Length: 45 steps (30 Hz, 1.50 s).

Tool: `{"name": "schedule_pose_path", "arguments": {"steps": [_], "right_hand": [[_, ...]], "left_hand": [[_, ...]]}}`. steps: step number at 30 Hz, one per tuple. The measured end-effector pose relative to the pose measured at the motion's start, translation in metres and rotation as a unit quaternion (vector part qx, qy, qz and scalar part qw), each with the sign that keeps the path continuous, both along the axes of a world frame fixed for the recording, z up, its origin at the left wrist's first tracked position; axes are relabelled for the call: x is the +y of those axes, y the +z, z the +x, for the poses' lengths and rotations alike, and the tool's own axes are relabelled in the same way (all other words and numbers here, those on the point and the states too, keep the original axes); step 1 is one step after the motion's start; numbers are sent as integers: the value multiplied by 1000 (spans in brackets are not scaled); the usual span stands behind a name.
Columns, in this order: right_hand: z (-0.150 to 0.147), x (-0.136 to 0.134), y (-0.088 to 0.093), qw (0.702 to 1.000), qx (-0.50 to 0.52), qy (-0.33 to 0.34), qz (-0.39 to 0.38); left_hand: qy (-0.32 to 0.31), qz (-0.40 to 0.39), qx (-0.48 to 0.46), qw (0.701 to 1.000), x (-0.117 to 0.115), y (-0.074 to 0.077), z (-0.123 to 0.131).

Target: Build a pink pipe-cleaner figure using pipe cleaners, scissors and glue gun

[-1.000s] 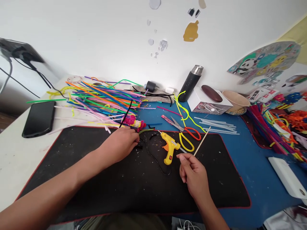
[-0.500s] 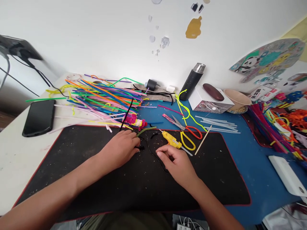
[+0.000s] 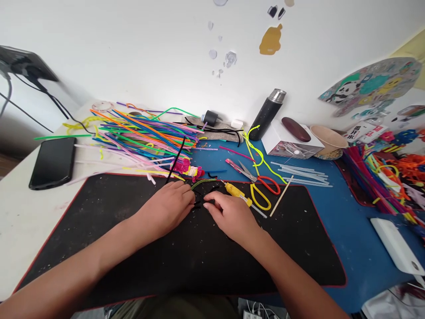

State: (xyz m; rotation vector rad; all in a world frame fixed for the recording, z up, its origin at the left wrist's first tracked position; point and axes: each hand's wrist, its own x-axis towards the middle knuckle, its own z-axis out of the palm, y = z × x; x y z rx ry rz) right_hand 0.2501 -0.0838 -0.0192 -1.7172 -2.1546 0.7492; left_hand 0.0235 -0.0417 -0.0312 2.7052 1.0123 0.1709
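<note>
My left hand (image 3: 169, 204) is closed, palm down, over the black mat. Black pipe cleaner ends (image 3: 197, 204) stick out from its fingertips, and a green pipe cleaner (image 3: 203, 181) curves away just beyond its knuckles. Thumb and forefinger of my right hand (image 3: 234, 215) are slightly apart, close to those black ends, with nothing visible between them. A yellow glue gun (image 3: 237, 193) lies just beyond my right hand. Behind my left hand rests a pink and yellow pipe cleaner figure (image 3: 188, 168). A longer black pipe cleaner (image 3: 175, 160) leans up past the left knuckles.
Scissors (image 3: 260, 184) and a wooden stick (image 3: 281, 197) lie right of the glue gun. Glue sticks (image 3: 302, 173) are farther right. Loose pipe cleaners (image 3: 139, 133) cover the back left, beside a phone (image 3: 53, 163). A black flask (image 3: 268, 114) and white box (image 3: 288, 141) stand behind.
My right hand has moved left and slightly up, closer to my left hand. The left hand has stayed almost in place.
</note>
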Motion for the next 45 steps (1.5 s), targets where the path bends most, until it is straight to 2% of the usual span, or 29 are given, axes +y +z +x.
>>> {"name": "schedule_pose_path", "arguments": {"steps": [7, 10, 17, 21, 26, 33, 36, 41, 43, 45], "right_hand": [[-5, 8, 3, 999, 0, 42, 18], [-3, 8, 4, 999, 19, 33, 13], [5, 7, 8, 989, 128, -3, -70], [8, 5, 10, 961, 226, -8, -156], [11, 4, 11, 901, 356, -24, -246], [8, 3, 6, 803, 513, -28, -303], [4, 2, 6, 766, 555, -35, -323], [-6, 0, 13, 714, 606, -41, -347], [-9, -1, 14, 700, 619, -44, -353], [-11, 0, 13, 698, 621, -55, -353]], "left_hand": [[-19, -8, -38, 999, 3, 12, 3], [-10, -48, -82, 995, 5, 14, 0], [-9, -120, -159, 980, 9, 10, -5], [-25, -182, -182, 966, 10, 15, -4], [-17, -300, -233, 925, 9, 22, -6], [9, -369, -304, 878, 4, 28, -4], [27, -427, -358, 830, 1, 27, -3], [42, -523, -447, 725, -6, 20, 1], [53, -537, -471, 698, -7, 17, 3], [66, -536, -480, 692, -8, 14, 3]]}}
